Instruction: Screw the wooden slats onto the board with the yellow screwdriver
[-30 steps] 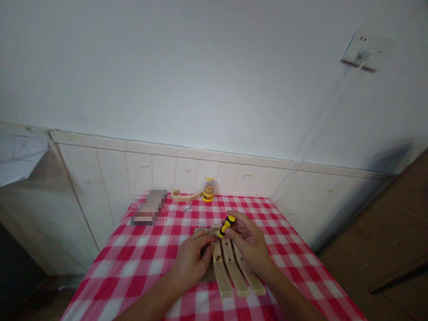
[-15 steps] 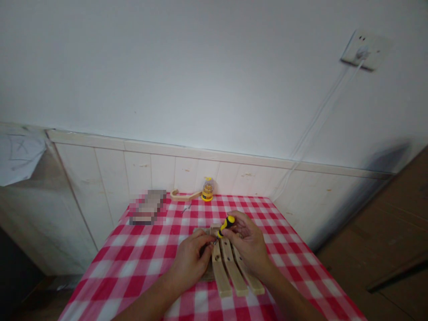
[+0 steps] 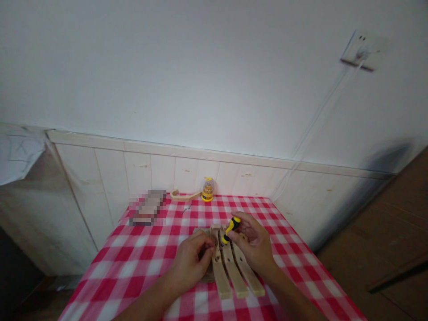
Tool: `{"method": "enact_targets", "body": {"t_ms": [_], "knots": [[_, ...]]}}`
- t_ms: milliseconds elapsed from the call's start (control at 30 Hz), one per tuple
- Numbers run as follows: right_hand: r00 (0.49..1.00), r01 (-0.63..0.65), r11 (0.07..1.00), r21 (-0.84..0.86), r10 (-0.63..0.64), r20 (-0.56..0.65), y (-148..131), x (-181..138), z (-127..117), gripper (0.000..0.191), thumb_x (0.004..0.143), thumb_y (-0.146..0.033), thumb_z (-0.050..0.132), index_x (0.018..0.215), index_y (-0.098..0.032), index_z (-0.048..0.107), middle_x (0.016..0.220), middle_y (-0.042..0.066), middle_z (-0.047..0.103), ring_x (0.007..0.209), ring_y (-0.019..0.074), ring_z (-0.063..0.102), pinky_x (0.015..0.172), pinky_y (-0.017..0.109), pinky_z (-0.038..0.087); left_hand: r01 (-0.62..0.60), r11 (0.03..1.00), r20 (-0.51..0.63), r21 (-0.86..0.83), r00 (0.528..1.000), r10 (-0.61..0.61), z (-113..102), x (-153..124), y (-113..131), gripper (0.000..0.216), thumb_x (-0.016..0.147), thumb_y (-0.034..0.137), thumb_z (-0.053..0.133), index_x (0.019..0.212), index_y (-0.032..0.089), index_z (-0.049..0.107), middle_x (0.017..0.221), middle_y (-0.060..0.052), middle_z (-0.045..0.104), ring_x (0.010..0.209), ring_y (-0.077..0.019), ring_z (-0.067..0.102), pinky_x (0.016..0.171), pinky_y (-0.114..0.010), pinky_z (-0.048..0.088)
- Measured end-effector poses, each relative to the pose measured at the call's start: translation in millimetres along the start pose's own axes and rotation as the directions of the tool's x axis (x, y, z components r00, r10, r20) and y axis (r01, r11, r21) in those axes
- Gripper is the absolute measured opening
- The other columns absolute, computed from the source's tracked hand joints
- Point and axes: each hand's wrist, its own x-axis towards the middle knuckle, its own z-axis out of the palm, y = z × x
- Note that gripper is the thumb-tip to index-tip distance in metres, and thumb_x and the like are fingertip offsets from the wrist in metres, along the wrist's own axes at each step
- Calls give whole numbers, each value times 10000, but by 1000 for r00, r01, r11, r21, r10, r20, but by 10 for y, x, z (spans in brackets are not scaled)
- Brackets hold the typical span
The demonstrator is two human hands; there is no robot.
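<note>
A yellow-and-black screwdriver (image 3: pixel 231 229) is in my right hand (image 3: pixel 256 243), gripped by the handle and tilted, its lower end over the upper part of the wooden pieces. Three curved wooden slats (image 3: pixel 236 272) with dark holes lie side by side under my hands, their ends pointing toward me. My left hand (image 3: pixel 194 256) is closed beside the leftmost slat, thumb and fingertips together; whatever is between them is too small to make out. Under the slats' left side shows a flat brownish board (image 3: pixel 207 275), partly hidden by my left hand.
A clear-topped yellow container of small bits (image 3: pixel 207 191) stands near the wall. Beside it lies a wooden hook (image 3: pixel 182 196), with a small dark thin object (image 3: pixel 186 209) in front. A blurred-out flat item (image 3: pixel 149 208) rests at the back left of the checked tablecloth (image 3: pixel 133 263).
My right hand and the screwdriver have moved slightly right, away from the left fingertips and the leftmost slat. My left hand stays nearly where it was.
</note>
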Motion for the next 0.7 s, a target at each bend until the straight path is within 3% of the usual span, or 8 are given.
{"method": "enact_targets", "body": {"t_ms": [267, 700], "knots": [[998, 32, 999, -21, -31, 58, -53, -72, -3, 344, 830, -247, 783, 1171, -280, 751, 927, 36, 769, 776, 184, 715, 711, 294, 615, -18, 1000, 110, -17, 994, 20, -24, -25, 47, 182, 832, 141, 610, 751, 207, 759, 810, -34, 573, 786, -178, 610, 667, -266, 443], [976, 84, 996, -15, -79, 204, -43, -76, -48, 337, 924, -276, 701, 1259, -296, 730, 1094, 74, 786, 917, 210, 762, 810, 311, 620, -31, 999, 111, -17, 993, 33, -23, -21, 39, 192, 821, 124, 617, 680, 196, 726, 779, -24, 571, 760, -161, 586, 643, -248, 415]]}}
